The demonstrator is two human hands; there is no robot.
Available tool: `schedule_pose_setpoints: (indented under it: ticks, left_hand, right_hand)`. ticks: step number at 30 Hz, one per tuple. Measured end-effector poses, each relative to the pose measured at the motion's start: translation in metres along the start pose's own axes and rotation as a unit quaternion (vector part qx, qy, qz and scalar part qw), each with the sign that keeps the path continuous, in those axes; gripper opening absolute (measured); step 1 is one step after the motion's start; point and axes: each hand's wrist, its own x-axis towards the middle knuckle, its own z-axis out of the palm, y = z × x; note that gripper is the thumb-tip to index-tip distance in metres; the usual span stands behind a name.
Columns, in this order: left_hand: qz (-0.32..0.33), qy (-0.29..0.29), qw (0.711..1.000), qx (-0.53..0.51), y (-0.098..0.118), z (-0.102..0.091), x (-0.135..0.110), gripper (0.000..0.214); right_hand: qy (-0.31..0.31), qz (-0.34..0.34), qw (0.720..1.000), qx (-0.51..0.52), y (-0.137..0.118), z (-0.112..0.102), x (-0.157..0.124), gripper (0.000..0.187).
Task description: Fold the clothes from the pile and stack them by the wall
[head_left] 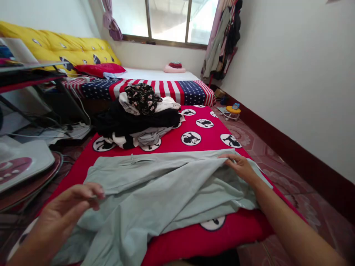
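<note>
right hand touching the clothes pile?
No, the right hand pinches the edge of the pale green garment, with the clothes pile lying farther back.

My single view comes from the camera on my head, facing forward and down over the near edge of the flat, red fabric-covered surface printed with white circles (172,245). My left hand (62,212) and right hand (240,168) show up close, over the pale grey-green cloth garment (155,195). Far ahead, the view reaches the wide, metal-framed glass window (168,20), cut by the top edge.
</note>
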Motion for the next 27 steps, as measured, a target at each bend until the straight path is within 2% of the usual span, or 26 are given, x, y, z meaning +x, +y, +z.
schedule_pose_setpoints:
  ticks: [1,3,4,6,9,12,15,18,20,22,23,25,27]
  left_hand:
    - [0.018,-0.091,0.994,0.060,0.001,0.002,-0.006,0.017]
    - [0.046,-0.264,0.947,0.178,-0.002,0.007,-0.022,0.027]
    - [0.055,-0.324,0.917,0.226,-0.005,0.009,-0.030,0.037]
    - [0.068,-0.375,0.872,0.309,-0.012,0.013,-0.047,0.058]
    - [0.087,-0.367,0.835,0.401,-0.021,0.020,-0.066,0.079]
    - [0.122,-0.334,0.827,0.435,-0.031,0.029,-0.076,0.075]
    - [0.146,-0.292,0.845,0.424,-0.036,0.032,-0.080,0.058]
    - [0.105,-0.274,0.884,0.363,-0.025,0.024,-0.076,0.040]
    - [0.039,-0.238,0.930,0.277,-0.009,0.013,-0.063,0.024]
    - [-0.035,-0.166,0.974,0.151,0.010,0.001,-0.038,0.015]
    - [-0.068,-0.131,0.986,0.078,0.018,-0.005,-0.021,0.015]
    - [-0.134,-0.062,0.989,-0.026,0.027,-0.013,0.017,0.011]
    - [-0.181,-0.046,0.978,-0.089,0.025,-0.017,0.053,0.021]
  right_hand:
    - [-0.004,0.006,1.000,-0.008,0.002,0.001,0.001,0.032]
    - [-0.018,0.013,1.000,-0.021,0.006,0.003,0.001,0.033]
    - [-0.026,0.016,0.999,-0.023,0.009,0.004,0.000,0.034]
    - [-0.040,0.025,0.999,-0.025,0.015,0.006,-0.004,0.036]
    - [-0.043,0.040,0.998,-0.033,0.022,0.009,-0.008,0.037]
    - [-0.036,0.046,0.998,-0.036,0.024,0.010,-0.008,0.037]
    - [-0.031,0.044,0.998,-0.036,0.024,0.010,-0.008,0.034]
    - [-0.027,0.035,0.999,-0.023,0.022,0.008,-0.008,0.035]
    - [-0.024,0.029,0.999,-0.010,0.019,0.006,-0.006,0.037]
    - [-0.012,0.029,0.999,-0.015,0.014,0.004,0.000,0.037]
    - [-0.001,0.031,0.999,-0.023,0.011,0.004,0.004,0.037]
    - [0.016,0.035,0.999,-0.038,0.007,0.006,0.015,0.036]
    - [0.018,0.035,0.998,-0.049,0.005,0.013,0.026,0.037]
